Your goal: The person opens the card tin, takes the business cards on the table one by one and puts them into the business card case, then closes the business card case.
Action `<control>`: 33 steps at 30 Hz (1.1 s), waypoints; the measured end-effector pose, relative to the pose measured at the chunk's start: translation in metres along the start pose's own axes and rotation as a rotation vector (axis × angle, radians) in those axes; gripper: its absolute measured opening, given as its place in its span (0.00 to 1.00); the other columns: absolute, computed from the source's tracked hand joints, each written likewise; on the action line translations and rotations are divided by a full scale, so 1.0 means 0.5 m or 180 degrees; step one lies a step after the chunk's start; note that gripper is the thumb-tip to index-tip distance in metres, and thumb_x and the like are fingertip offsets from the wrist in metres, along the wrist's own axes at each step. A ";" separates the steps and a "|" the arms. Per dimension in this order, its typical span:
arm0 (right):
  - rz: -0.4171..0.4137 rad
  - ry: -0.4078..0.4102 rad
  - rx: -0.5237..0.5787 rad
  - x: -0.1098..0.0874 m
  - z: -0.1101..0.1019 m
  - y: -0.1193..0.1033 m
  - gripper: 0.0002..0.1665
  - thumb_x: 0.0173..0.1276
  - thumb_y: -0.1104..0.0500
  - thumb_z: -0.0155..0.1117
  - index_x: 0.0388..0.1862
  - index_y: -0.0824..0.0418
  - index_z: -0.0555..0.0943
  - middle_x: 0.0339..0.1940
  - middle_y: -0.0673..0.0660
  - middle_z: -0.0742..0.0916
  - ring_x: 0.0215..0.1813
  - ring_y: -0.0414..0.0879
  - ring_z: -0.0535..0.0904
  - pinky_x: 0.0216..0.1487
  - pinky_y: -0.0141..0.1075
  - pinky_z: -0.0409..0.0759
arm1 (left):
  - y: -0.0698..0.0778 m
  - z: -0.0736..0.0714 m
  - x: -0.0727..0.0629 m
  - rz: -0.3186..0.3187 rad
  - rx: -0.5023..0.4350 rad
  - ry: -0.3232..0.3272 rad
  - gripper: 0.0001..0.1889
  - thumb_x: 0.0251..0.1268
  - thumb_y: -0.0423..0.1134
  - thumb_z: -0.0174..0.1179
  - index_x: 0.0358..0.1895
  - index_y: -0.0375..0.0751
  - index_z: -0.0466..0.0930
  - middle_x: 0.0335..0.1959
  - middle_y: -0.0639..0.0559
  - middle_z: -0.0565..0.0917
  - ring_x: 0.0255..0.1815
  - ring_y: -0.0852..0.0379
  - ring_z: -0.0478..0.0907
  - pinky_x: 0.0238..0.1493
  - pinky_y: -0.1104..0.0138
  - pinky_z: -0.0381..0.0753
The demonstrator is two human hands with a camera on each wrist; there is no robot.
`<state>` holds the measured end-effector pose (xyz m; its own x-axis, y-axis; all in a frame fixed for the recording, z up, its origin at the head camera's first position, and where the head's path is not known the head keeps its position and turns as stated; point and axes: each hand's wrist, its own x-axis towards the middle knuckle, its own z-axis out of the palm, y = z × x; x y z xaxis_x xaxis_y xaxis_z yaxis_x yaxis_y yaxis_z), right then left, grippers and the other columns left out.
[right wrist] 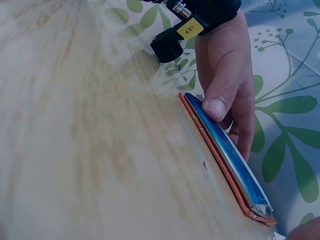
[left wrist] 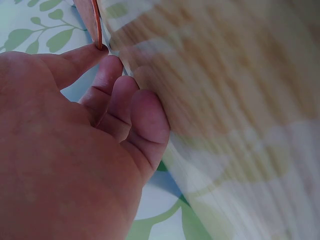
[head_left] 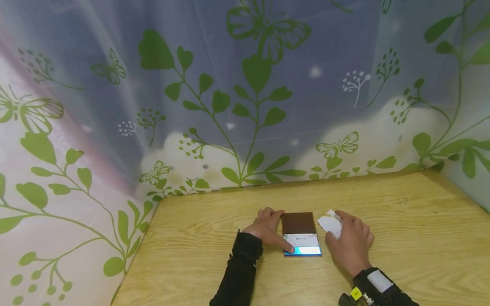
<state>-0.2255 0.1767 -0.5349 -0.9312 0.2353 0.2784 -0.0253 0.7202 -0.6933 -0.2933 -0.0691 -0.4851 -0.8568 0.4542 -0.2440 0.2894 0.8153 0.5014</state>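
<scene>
A flat brown case (head_left: 297,222) lies on the wooden table. Across its lower half are a printed white card (head_left: 304,240) and, below that, a shiny blue strip (head_left: 309,250). My left hand (head_left: 264,229) steadies the case from the left: the thumb presses the blue strip's left end, and a finger touches the case's edge near the far corner. In the left wrist view, its other fingers bend against the tabletop. Just right of the case, my right hand (head_left: 351,242) pinches a crumpled white paper-like piece (head_left: 330,226) between thumb and fingers. Its exact kind is unclear.
The wooden tabletop (head_left: 413,238) spreads out around both hands. A curtain (head_left: 199,102) printed with green leaves and butterflies hangs along the table's back and sides. Each wrist wears a black band, with a small camera showing on the right one.
</scene>
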 end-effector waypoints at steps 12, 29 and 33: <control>-0.0003 0.0379 0.0788 0.000 -0.002 -0.013 0.30 0.72 0.75 0.57 0.72 0.68 0.66 0.60 0.70 0.76 0.61 0.67 0.71 0.58 0.57 0.65 | 0.000 -0.002 -0.001 -0.0001 -0.0024 -0.0020 0.63 0.42 0.61 0.83 0.83 0.50 0.57 0.63 0.51 0.65 0.60 0.53 0.59 0.57 0.61 0.75; -0.0302 0.0592 0.0662 -0.001 0.000 -0.009 0.18 0.83 0.63 0.53 0.61 0.77 0.75 0.51 0.74 0.79 0.55 0.69 0.74 0.58 0.60 0.61 | -0.006 0.003 0.003 0.0033 -0.0037 0.0010 0.63 0.40 0.61 0.83 0.83 0.49 0.58 0.62 0.52 0.66 0.60 0.54 0.59 0.57 0.61 0.75; -0.0554 0.0919 0.0685 0.002 0.004 -0.002 0.14 0.80 0.66 0.57 0.55 0.76 0.78 0.53 0.74 0.76 0.57 0.71 0.66 0.58 0.64 0.55 | -0.009 0.003 0.006 0.0034 -0.0048 0.0004 0.63 0.40 0.61 0.83 0.83 0.50 0.57 0.62 0.52 0.66 0.61 0.54 0.59 0.58 0.60 0.75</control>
<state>-0.2274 0.1748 -0.5352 -0.7665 0.3177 0.5581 -0.2778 0.6195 -0.7342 -0.2963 -0.0709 -0.4895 -0.8543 0.4624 -0.2374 0.2922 0.8049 0.5165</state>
